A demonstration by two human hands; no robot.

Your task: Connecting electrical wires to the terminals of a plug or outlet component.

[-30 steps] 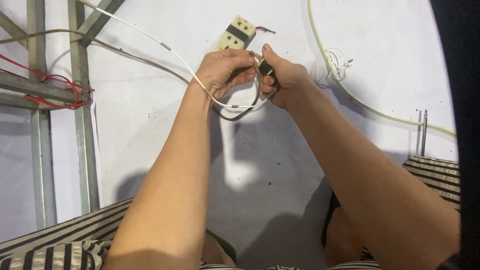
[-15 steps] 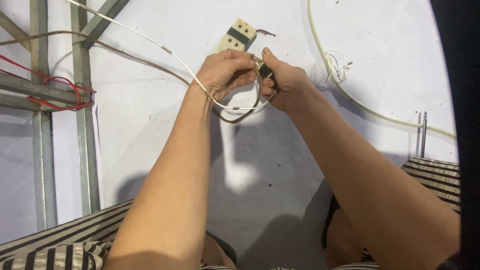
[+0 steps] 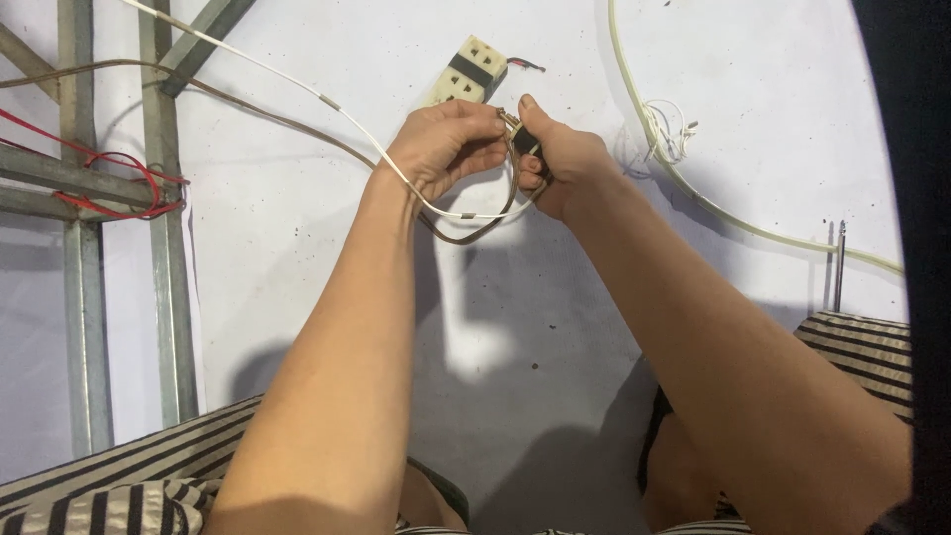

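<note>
Landmark: a cream power strip [image 3: 472,72] with dark sockets is laid on the pale floor [image 3: 297,228] at the top middle of the view; every place below is given from it.

Left hand: the left hand [image 3: 443,147] is held just below the power strip and a little to its left. The fingers are curled closed, and a white wire [image 3: 349,129] and a brown wire [image 3: 258,111] are gripped in them.

Right hand: the right hand [image 3: 560,159] is held just below and to the right of the power strip, almost touching the left hand. It is closed around a small dark tool [image 3: 525,139], and the thumb is stretched along the top. What kind of tool it is cannot be told.

Wire ends: the ends of the wires are pinched between the two hands, just under the power strip. A loop of both wires hangs below the hands.

White and brown wires: both are run from the left hand up and away to the left of the power strip.

Metal frame: grey metal bars [image 3: 79,228] are seen far to the left of the power strip, with red wire [image 3: 109,163] wound about them.

Cream cable: a thicker cream cable [image 3: 693,188] is curved across the floor to the right of the power strip.

Striped cloth: black and white striped cloth [image 3: 119,485] is seen well below the power strip, at the bottom left and at the right edge.
</note>
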